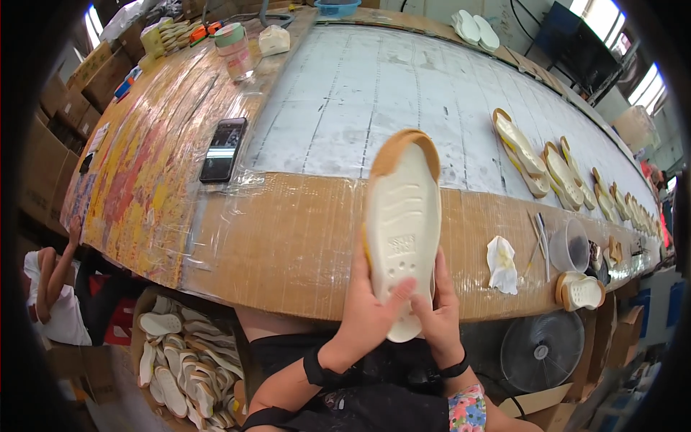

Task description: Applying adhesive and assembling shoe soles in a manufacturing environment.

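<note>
Left of the fingers lies a black flat smartphone [223, 149]; the left hand [363, 313] and right hand [436, 313] clasp the heel of a white moulded foam sandal sole [403, 227], upright between them. Firm thumb pressure should keep it steady; beyond the right fingers sits a crumpled white cloth [502, 265]

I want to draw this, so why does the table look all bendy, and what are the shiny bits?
In the head view, the fisheye lens curves the table edge and darkens the corners; its plastic wrap glints under window light. The white sole, held by the left hand and right hand, looks sharp.
</note>
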Available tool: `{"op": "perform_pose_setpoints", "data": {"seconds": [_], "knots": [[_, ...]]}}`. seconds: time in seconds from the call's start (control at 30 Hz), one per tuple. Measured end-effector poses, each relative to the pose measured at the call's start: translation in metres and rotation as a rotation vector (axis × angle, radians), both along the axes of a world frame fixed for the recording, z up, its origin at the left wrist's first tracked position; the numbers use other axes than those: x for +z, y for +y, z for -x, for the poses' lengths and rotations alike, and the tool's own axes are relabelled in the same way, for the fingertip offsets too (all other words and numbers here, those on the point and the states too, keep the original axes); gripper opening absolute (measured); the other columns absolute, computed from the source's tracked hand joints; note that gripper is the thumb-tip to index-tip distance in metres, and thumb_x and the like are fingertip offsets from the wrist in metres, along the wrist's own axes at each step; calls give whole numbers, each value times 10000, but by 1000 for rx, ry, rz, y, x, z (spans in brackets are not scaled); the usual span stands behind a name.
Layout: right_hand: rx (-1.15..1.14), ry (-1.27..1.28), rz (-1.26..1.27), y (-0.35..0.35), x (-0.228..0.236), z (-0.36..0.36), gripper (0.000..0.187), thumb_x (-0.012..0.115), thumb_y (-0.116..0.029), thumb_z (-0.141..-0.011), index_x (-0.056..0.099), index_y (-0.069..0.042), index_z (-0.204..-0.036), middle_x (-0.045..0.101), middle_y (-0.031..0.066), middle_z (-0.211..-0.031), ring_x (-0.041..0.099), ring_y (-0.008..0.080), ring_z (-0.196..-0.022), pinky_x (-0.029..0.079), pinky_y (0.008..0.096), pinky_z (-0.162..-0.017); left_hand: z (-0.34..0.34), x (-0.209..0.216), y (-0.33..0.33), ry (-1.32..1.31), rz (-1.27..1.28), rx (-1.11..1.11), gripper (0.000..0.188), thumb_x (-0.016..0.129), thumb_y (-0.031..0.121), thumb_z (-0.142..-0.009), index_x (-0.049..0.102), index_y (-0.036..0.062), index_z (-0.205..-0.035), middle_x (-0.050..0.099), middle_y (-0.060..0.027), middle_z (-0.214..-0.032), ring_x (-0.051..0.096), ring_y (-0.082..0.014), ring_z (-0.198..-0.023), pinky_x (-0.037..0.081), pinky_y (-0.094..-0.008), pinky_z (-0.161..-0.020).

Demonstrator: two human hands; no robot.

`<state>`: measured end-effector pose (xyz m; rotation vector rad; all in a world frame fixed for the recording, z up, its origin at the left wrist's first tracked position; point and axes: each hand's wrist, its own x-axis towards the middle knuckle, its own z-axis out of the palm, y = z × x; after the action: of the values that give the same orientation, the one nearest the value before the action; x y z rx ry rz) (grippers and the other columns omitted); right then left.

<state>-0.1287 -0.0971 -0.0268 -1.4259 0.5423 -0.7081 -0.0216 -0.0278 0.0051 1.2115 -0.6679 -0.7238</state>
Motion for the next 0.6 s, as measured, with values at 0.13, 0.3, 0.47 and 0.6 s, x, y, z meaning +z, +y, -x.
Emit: {"op": "perform_pose_setpoints", "data": {"seconds": [0.13, 0.3, 0.47, 0.6], "knots": [[179, -377, -96, -11, 20, -2, 836, 665, -116, -743, 112, -20, -1364, 251, 163, -1370, 296, 199, -1236, 269, 329, -994, -26, 14, 4, 594, 96, 30, 452, 474, 118, -868, 294, 17, -1270, 510, -137, -1111, 540, -215, -987, 439, -322, -863], [165, -140, 72, -9, 31, -6, 731, 662, -47, -735, 235, 12, -1326, 305, 164, -1347, 393, 222, -1182, 376, 310, -929, -46, -12, 9, 1059, 164, -160, 418, 365, 246, -915, 322, 3, -1252, 478, -165, -1181, 530, -269, -1025, 446, -387, -873], [171, -103, 151, 5, 24, -6, 703, 662, -58, -735, 266, 5, -1314, 305, 183, -1343, 368, 242, -1204, 392, 325, -920, -42, -24, 15, 1072, 235, -180, 461, 352, 302, -916, 317, -1, -1262, 475, -165, -1186, 506, -276, -1055, 416, -405, -900], [132, -77, 234, 17, 21, -7, 697, 689, -62, -703, 319, -17, -1291, 314, 218, -1328, 363, 291, -1211, 378, 334, -924, -39, -29, 17, 1025, 237, -145, 499, 374, 359, -907, 329, 4, -1254, 490, -160, -1161, 519, -274, -1022, 421, -386, -886]]}}
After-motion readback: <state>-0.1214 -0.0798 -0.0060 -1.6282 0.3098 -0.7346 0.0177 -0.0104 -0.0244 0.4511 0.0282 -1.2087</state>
